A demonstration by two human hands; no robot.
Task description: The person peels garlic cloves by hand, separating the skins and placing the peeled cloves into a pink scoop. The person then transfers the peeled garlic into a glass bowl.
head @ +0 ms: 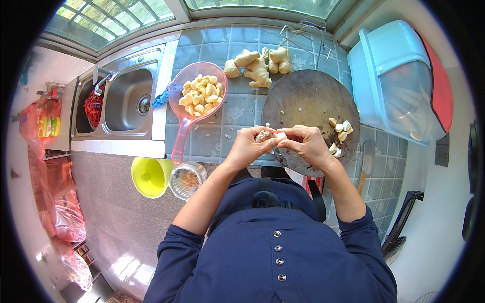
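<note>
Garlic pieces are between my two hands, above the near left edge of a round chopping board (303, 98). My left hand (252, 146) is closed around a piece of garlic with papery skin (262, 135). The fingertips of my right hand (305, 144) pinch a whitish garlic clove (280, 136), which the left fingertips also touch. Several unpeeled garlic cloves (342, 130) lie on the right part of the board. Left of the board, a pink translucent strainer or scoop (182, 132) holds many peeled garlic cloves (201, 94).
Ginger roots (258, 70) and a wire rack (321, 43) lie behind. A cleaver (367, 157) and a blue lidded bin (401, 87) stand right. Left are a steel sink (127, 102) with red peppers (93, 108), a blue cloth (161, 99), a yellow-green bucket (150, 177) and a lined basket (187, 180).
</note>
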